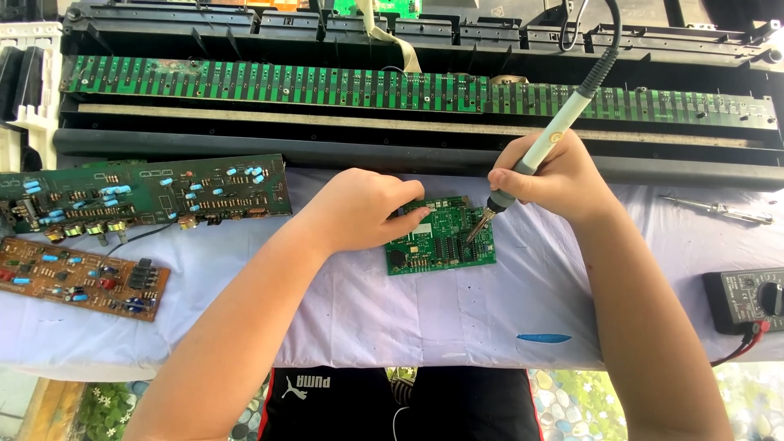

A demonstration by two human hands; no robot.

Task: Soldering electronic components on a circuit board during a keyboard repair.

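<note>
- Right now your right hand (555, 175) is wrapped tight around a soldering iron (535, 151), its tip down on the small green circuit board (441, 235).
- Your left hand (363, 208) presses curled fingers onto that board's left edge.
- It lies mid-table on the white cloth (408, 318), near a multimeter (747, 298).

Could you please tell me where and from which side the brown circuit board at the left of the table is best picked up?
Probably by the brown circuit board at its bare long edges, pinched from above near the right end. It lies flat, its top is crowded with components, and only the rims look free.
</note>
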